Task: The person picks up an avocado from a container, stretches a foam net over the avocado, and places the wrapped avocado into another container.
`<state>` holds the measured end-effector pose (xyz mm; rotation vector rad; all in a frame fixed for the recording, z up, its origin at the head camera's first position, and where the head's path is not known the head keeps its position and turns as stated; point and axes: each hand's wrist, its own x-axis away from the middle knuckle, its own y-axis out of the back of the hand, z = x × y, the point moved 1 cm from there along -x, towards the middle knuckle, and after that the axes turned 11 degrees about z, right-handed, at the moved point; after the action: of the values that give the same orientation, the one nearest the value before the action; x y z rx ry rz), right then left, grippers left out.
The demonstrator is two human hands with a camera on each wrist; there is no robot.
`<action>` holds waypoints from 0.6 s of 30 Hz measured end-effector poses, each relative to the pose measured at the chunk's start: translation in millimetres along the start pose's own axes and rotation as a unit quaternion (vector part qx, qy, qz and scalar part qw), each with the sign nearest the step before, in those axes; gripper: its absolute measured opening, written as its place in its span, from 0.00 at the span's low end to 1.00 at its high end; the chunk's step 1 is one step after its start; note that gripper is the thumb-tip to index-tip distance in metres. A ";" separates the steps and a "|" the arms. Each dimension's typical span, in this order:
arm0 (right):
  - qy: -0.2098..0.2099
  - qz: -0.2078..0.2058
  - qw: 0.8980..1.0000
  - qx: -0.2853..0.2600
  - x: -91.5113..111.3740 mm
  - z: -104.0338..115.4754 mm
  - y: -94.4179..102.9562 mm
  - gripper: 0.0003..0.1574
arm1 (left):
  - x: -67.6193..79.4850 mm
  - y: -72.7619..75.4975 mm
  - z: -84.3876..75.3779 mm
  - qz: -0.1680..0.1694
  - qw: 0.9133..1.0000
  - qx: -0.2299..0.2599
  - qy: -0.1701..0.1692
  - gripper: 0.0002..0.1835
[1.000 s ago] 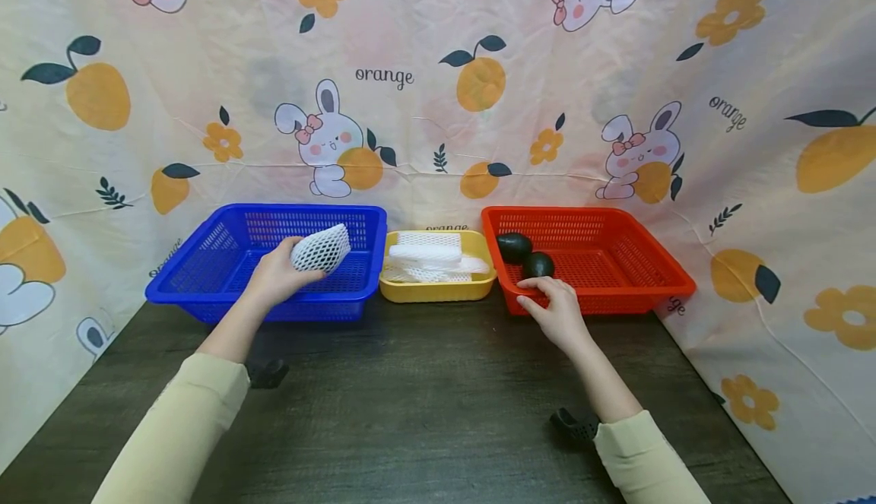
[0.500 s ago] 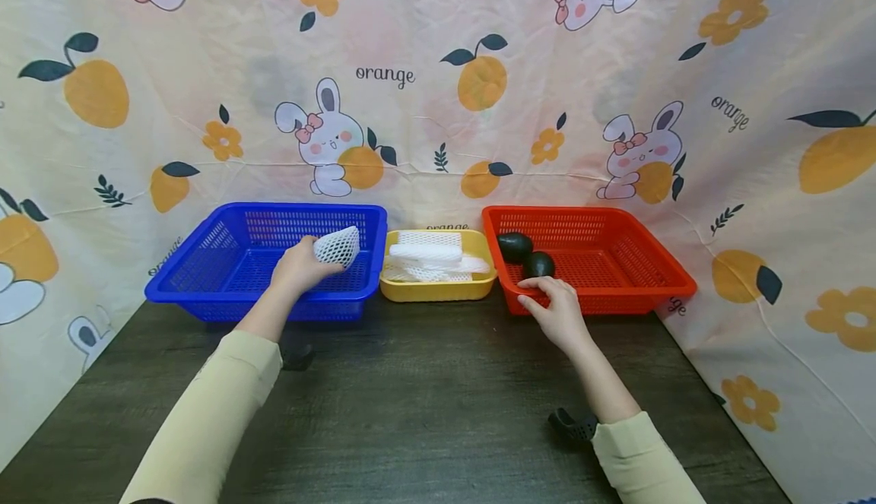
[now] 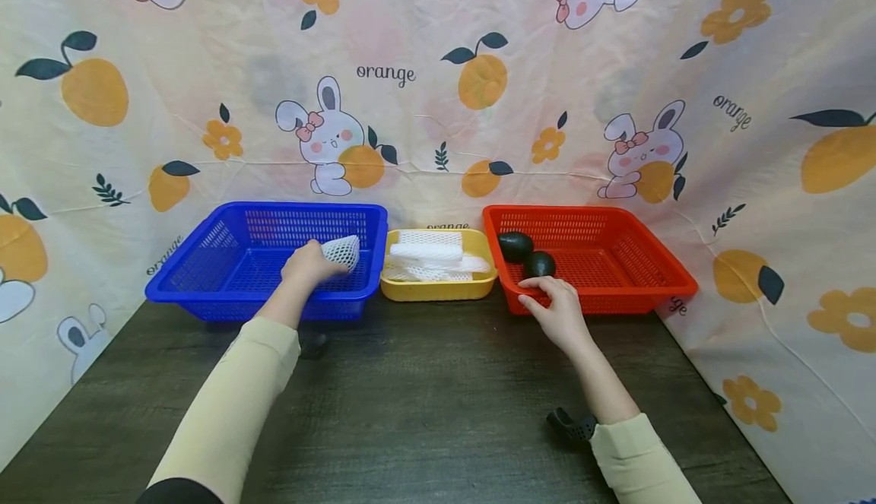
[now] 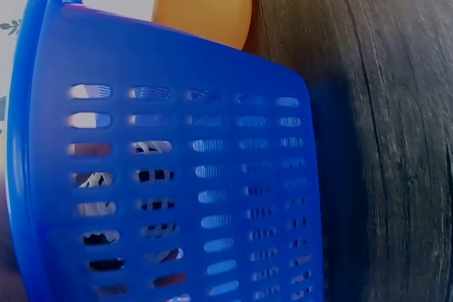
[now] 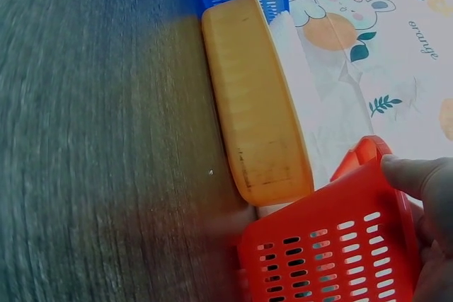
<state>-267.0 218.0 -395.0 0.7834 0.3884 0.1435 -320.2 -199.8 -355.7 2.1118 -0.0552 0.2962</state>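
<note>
My left hand is low inside the blue basket, near its right end. It grips a white foam net; through the basket slots in the left wrist view, something dark shows inside the netting. My right hand rests at the front left corner of the red basket, its thumb against the rim in the right wrist view, holding no fruit. Two dark green avocados, one farther back and one nearer, lie just beyond its fingers in that basket.
Between the two baskets stands a yellow tray with several white foam nets in it. All stand on a dark wood table against a printed curtain. A black strap hangs by my right wrist.
My left hand has moved right and down into the blue basket with the foam net, which is now lower behind the hand. The right hand has stayed at the red basket's corner.
</note>
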 end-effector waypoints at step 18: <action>-0.006 0.005 1.000 -0.007 -1.4 -2.6 0.1 0.16 | -12.6 -13.5 -12.3 0.037 0.999 -0.003 0.039 0.42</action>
<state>-269.3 219.4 -396.2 0.7730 0.3727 0.1512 -332.6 -183.2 -363.6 2.0929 -0.0873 0.4223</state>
